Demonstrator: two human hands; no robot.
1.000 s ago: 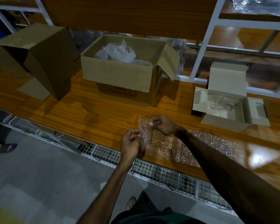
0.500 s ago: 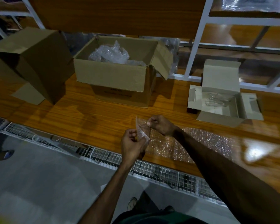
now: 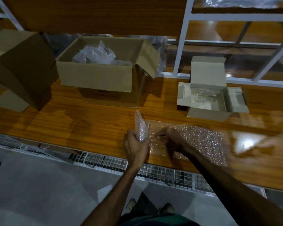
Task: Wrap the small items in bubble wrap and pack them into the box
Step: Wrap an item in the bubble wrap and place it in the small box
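Observation:
My left hand grips a small bundle rolled in bubble wrap, which points upward above the wooden table's front edge. What is inside the bundle does not show. My right hand lies just to its right on a flat sheet of bubble wrap spread on the table, fingers curled at the sheet's surface; its grip is blurred. An open brown cardboard box stands behind, with crumpled bubble wrap inside it.
A small open white carton with clear items in it sits at the right. A larger brown box lies tipped at the left. A white shelf frame rises behind the table. Wire mesh runs along the table's front edge.
My right hand has let go of the bundle and dropped onto the flat sheet. My left hand now holds the rolled bundle alone, its tip pointing up.

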